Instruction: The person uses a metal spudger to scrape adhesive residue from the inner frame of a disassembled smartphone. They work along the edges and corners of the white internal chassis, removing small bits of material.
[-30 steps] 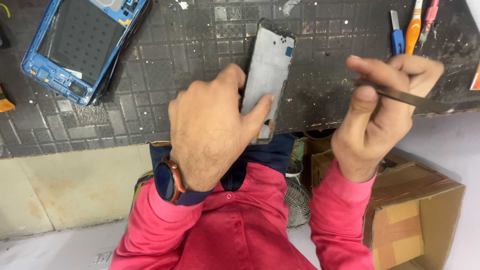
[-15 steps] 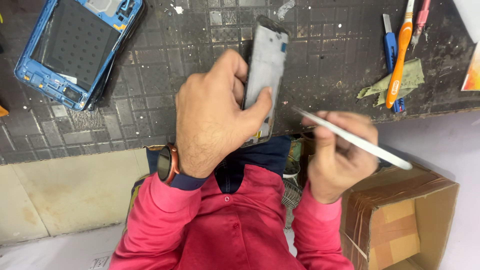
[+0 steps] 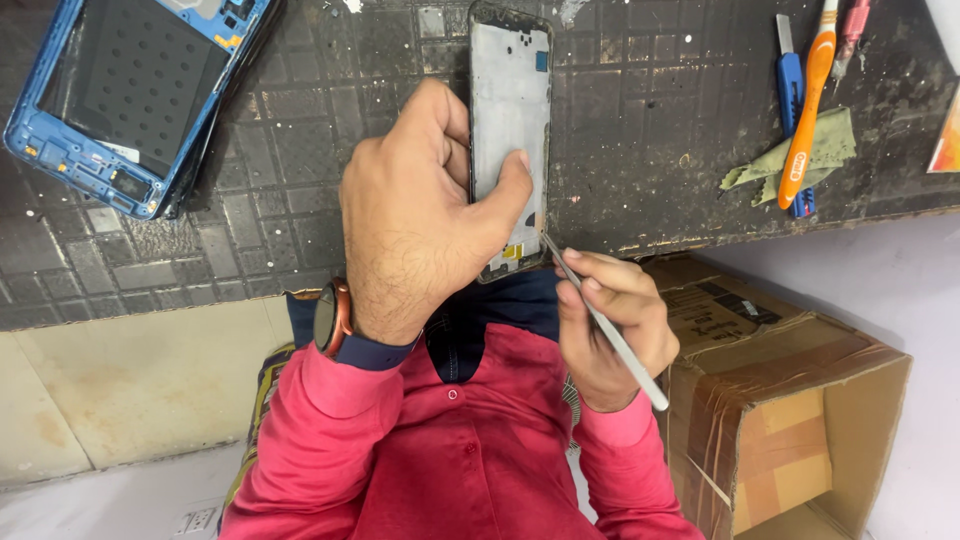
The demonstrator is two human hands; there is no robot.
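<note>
The left hand [image 3: 420, 220] grips the phone frame [image 3: 511, 110] on the bench [image 3: 650, 150]; the right hand [image 3: 610, 330] pinches tweezers [image 3: 605, 325] against its lower edge.

Grey phone frame [image 3: 510, 110], blue phone housing [image 3: 120, 100], orange toothbrush [image 3: 805, 110], pink sleeves [image 3: 300, 440], dark grid-patterned mat [image 3: 300, 150]

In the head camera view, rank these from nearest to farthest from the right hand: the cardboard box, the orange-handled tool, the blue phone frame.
Measured from the right hand:
1. Cardboard box: just beside the hand, below the mat's edge on the picture's right.
2. Orange-handled tool: on the dark mat, upper right, lying over a green cloth.
3. Blue phone frame: upper left corner, beyond the left hand.
</note>
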